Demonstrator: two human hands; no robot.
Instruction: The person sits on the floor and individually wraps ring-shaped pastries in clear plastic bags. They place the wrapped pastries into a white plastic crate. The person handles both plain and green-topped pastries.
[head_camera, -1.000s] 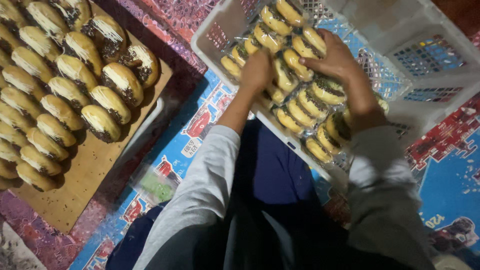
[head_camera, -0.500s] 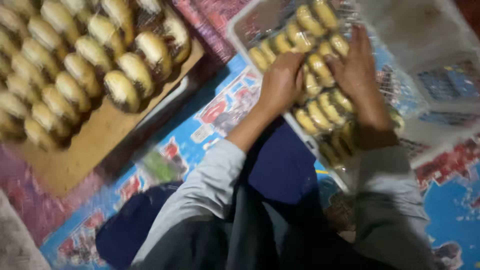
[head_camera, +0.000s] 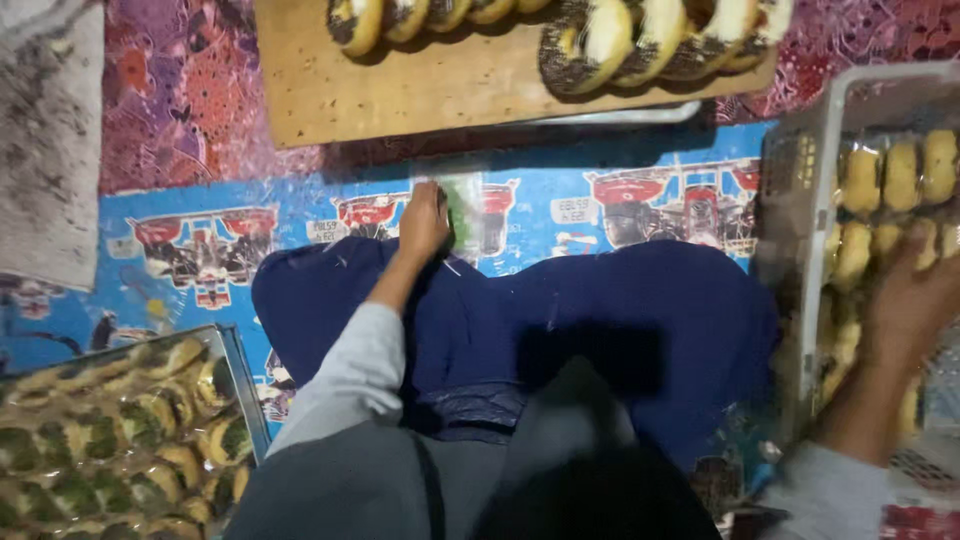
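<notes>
Roughly, left to right: near-left corner has a clear-lidded box (head_camera: 120, 440) packed with small cakes, yellow with dark green tops, seen through the film. Far left, a grey speckled cloth (head_camera: 50, 140) lies over a red patterned mat (head_camera: 180, 100). Blue printed mat (head_camera: 230, 240) runs across the middle, with the person's dark blue lap (head_camera: 520, 320) on top of it. Left hand (head_camera: 424, 222) is stretched out to the far edge of the lap, fingers curled down onto a small green-and-clear plastic packet (head_camera: 462, 212) lying flat on the blue mat; touching it for sure, a closed pinch looks likely, but I cannot tell if it's actually gripped (knuckles hide the fingertips). Just beyond that, a wooden board (head_camera: 440, 85) sits at the far side, carrying two rows of filled buns (head_camera: 590, 40), pale tops, dark chocolate-sprinkled edges. Right side: a white plastic crate (head_camera: 800, 200) holds wrapped yellow cakes (head_camera: 900, 175) in rows. Right hand (head_camera: 915, 300) is inside the crate, blurred, fingers spread loosely and resting on the wrapped cakes; not closed around any one of them as far as the blur shows. Grey sleeves on both arms.
</notes>
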